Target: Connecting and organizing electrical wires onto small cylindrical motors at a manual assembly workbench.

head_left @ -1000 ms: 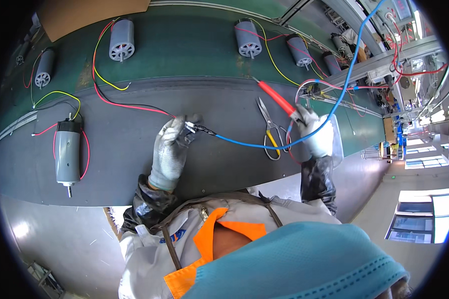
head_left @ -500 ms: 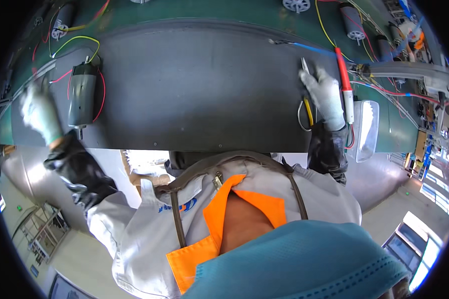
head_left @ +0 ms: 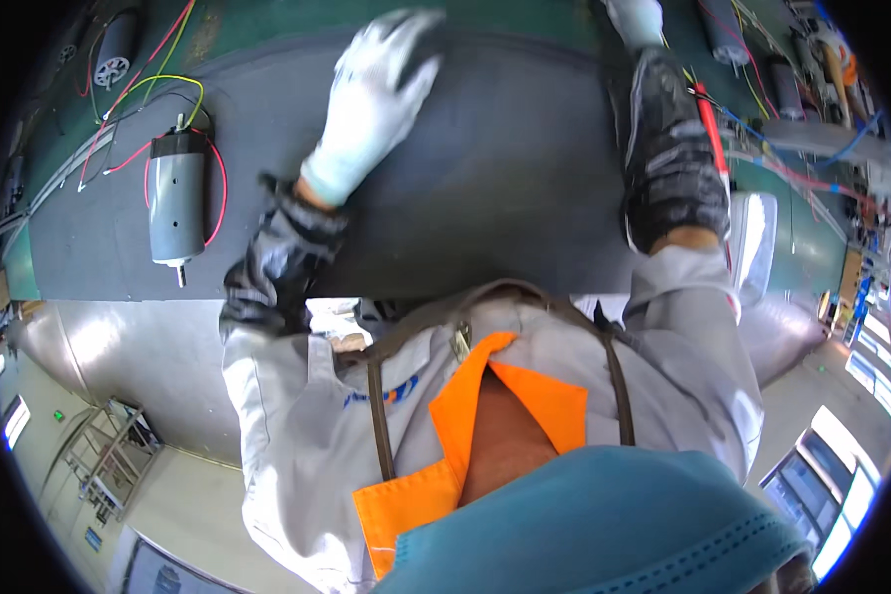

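Our left hand was spread, apart from the grey motor.
We couldn't tell our right hand's grip; the motor lay left of both, long axis running toward us, shaft pointing at the near edge of the bench.

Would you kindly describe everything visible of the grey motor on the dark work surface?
The grey motor is a metallic-looking cylinder with a black end cap and small dark holes. It lies at left on the dark work surface, silvery shaft toward the picture's bottom. A red wire and a yellow-green wire loop from its capped end. The left hand is apart from it.
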Available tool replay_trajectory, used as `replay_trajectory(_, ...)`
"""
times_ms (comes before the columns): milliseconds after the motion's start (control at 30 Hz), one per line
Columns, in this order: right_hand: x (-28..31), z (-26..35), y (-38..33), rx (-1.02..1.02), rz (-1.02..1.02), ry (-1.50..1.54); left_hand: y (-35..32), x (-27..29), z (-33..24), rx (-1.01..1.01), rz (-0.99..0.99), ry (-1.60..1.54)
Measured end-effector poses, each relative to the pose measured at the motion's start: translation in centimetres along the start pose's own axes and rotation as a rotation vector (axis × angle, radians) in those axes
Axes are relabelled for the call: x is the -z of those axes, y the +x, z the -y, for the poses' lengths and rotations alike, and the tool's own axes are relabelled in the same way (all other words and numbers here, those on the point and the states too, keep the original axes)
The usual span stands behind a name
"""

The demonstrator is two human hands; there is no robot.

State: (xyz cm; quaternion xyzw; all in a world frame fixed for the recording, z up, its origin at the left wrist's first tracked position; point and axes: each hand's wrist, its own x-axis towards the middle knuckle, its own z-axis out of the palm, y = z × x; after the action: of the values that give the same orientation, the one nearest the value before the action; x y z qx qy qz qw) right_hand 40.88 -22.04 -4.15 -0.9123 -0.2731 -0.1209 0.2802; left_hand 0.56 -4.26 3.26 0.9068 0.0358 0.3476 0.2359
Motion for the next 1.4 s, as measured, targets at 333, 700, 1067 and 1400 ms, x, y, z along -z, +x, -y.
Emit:
replay_trajectory(333,13.1,17.7,-27.0,-0.486,0.477,0.854,2.8,-4.7,-1.2,-0.006,0.007,-0.172)
replay_trajectory(700,18.0,18.7,-28.7,0.716,0.257,0.182,-7.0,1.5,-4.3,0.008,0.109,-0.233)
replay_trajectory(1067,21.0,22.5,-26.1,0.648,1.017,0.573,-11.8,9.8,-5.5,0.998,0.404,-0.829)
replay_trajectory(1400,10.0,34.3,-40.8,1.387,1.117,0.834,-8.2,6.2,-7.5,0.561,0.592,0.308)
